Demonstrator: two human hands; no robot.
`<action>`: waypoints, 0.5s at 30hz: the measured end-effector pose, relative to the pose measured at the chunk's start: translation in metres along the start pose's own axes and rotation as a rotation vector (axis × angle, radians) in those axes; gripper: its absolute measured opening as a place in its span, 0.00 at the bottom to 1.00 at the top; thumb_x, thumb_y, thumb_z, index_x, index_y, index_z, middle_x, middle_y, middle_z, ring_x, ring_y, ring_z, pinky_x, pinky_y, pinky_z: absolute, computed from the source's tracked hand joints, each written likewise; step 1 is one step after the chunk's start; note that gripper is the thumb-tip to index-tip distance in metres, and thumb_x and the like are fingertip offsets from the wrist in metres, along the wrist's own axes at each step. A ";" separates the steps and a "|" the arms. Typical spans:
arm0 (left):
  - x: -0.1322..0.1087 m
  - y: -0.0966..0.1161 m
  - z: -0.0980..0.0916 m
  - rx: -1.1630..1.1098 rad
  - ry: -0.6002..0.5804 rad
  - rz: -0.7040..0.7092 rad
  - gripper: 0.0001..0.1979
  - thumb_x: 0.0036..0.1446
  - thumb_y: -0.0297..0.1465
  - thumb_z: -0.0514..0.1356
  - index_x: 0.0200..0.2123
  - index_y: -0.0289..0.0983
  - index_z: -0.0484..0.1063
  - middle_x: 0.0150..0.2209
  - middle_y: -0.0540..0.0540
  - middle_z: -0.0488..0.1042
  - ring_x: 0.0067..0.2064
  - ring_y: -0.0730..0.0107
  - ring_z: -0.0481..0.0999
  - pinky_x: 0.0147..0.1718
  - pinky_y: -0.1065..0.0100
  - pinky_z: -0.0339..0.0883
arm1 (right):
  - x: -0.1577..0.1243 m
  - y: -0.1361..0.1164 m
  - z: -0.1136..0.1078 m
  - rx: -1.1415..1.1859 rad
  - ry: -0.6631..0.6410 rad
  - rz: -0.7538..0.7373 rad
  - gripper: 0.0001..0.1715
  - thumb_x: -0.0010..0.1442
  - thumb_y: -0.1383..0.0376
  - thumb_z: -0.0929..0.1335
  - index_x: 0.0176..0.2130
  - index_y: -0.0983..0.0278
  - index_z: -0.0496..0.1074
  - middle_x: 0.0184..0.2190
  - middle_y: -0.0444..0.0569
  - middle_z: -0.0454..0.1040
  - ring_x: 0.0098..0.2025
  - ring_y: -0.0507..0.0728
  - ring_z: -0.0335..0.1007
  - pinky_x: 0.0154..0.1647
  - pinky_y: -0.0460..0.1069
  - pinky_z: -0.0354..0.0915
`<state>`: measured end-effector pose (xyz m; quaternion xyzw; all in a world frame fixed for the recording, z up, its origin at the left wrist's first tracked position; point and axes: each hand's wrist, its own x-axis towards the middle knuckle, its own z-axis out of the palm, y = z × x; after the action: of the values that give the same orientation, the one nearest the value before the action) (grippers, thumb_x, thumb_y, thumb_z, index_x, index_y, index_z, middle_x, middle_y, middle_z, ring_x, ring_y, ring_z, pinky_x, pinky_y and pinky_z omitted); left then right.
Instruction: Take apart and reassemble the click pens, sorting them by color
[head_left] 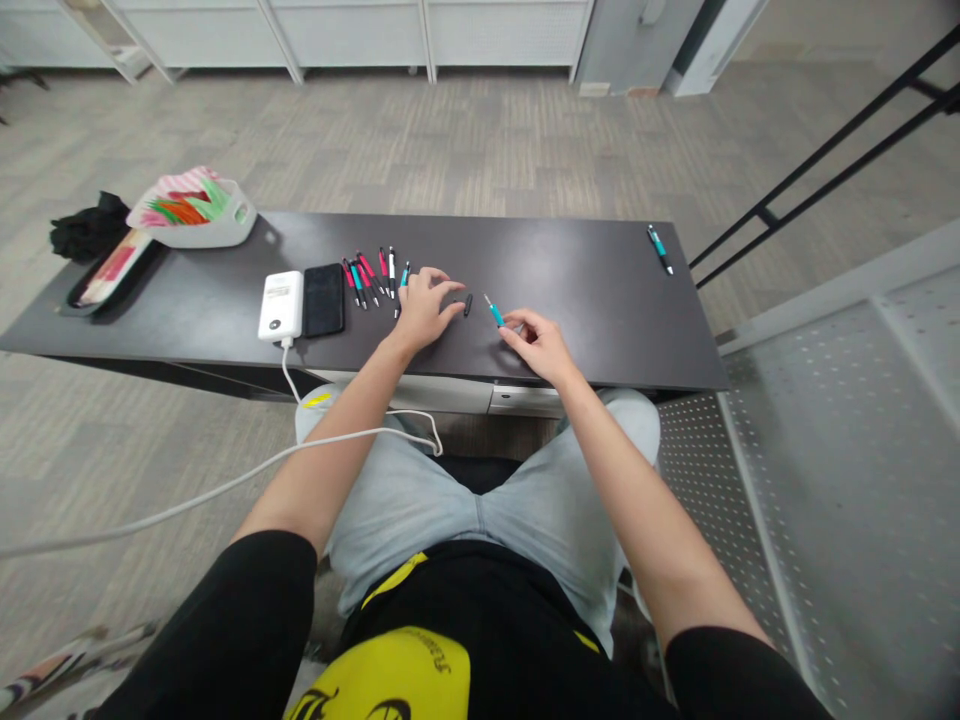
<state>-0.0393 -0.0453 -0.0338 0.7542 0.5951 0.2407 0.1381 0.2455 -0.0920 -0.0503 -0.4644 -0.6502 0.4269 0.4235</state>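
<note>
My right hand [538,342] pinches a teal pen [493,311] near the front of the dark table [570,270], its tip pointing up and away to the left. My left hand [426,305] rests on the table, fingers stretched toward a small black pen part [468,304]. Just left of it lies a row of several pens [371,276], red, teal and white. Another teal pen [659,247] lies alone at the table's far right corner.
A white power bank [281,305] with a cable and a black phone [324,299] lie left of the pens. A white basket [196,210] of colourful items, a dark tray [105,274] and a black cloth [88,228] sit at the left end. A metal rail runs at right.
</note>
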 end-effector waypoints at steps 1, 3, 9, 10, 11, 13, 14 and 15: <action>0.004 -0.002 0.001 0.037 -0.032 0.006 0.20 0.77 0.33 0.75 0.69 0.46 0.92 0.76 0.32 0.79 0.76 0.29 0.76 0.77 0.31 0.66 | 0.000 -0.001 0.000 -0.004 0.000 0.000 0.30 0.63 0.28 0.83 0.43 0.47 0.87 0.41 0.49 0.89 0.29 0.61 0.66 0.35 0.63 0.71; 0.011 -0.005 0.004 0.052 -0.081 0.029 0.22 0.73 0.34 0.79 0.67 0.47 0.93 0.77 0.32 0.78 0.77 0.24 0.73 0.77 0.28 0.63 | -0.001 -0.003 -0.001 -0.008 0.002 0.001 0.32 0.62 0.26 0.83 0.43 0.47 0.87 0.40 0.49 0.89 0.29 0.61 0.66 0.36 0.63 0.71; 0.019 -0.007 0.017 -0.153 -0.035 0.095 0.17 0.59 0.36 0.86 0.51 0.49 0.92 0.63 0.35 0.87 0.71 0.24 0.73 0.77 0.27 0.57 | -0.002 -0.006 -0.001 -0.013 0.015 0.032 0.36 0.60 0.22 0.83 0.42 0.46 0.87 0.40 0.48 0.89 0.29 0.62 0.67 0.36 0.63 0.73; 0.018 -0.006 0.018 -0.205 -0.008 0.091 0.17 0.58 0.35 0.86 0.49 0.49 0.91 0.59 0.37 0.88 0.69 0.27 0.75 0.77 0.27 0.56 | -0.002 -0.005 -0.001 -0.013 0.020 0.034 0.37 0.59 0.21 0.83 0.42 0.46 0.87 0.40 0.47 0.89 0.29 0.61 0.67 0.36 0.63 0.73; 0.015 -0.005 0.019 -0.259 0.023 0.082 0.16 0.58 0.34 0.85 0.48 0.49 0.90 0.54 0.38 0.89 0.66 0.30 0.77 0.78 0.28 0.56 | -0.002 -0.005 -0.001 -0.015 0.025 0.034 0.38 0.59 0.21 0.83 0.42 0.46 0.87 0.39 0.47 0.89 0.29 0.61 0.67 0.35 0.62 0.73; 0.008 -0.001 0.022 -0.399 0.105 0.050 0.13 0.60 0.35 0.83 0.46 0.48 0.89 0.48 0.42 0.90 0.60 0.37 0.81 0.78 0.32 0.60 | -0.001 -0.005 -0.001 -0.022 0.029 0.034 0.39 0.58 0.19 0.82 0.42 0.46 0.87 0.39 0.47 0.88 0.29 0.61 0.66 0.35 0.62 0.73; 0.004 0.001 0.024 -0.493 0.151 0.028 0.12 0.62 0.37 0.82 0.46 0.48 0.88 0.46 0.43 0.90 0.57 0.41 0.83 0.76 0.36 0.65 | -0.001 -0.004 -0.001 -0.026 0.030 0.033 0.39 0.58 0.19 0.82 0.42 0.46 0.87 0.38 0.47 0.88 0.29 0.61 0.66 0.35 0.62 0.72; -0.001 0.002 0.025 -0.603 0.196 0.000 0.13 0.63 0.40 0.82 0.47 0.48 0.87 0.45 0.44 0.89 0.54 0.45 0.85 0.72 0.40 0.71 | 0.000 -0.004 -0.001 -0.029 0.029 0.033 0.39 0.58 0.19 0.82 0.42 0.46 0.87 0.38 0.47 0.88 0.29 0.61 0.66 0.35 0.62 0.72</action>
<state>-0.0242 -0.0453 -0.0542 0.6524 0.5076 0.4778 0.2973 0.2454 -0.0932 -0.0461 -0.4873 -0.6423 0.4177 0.4191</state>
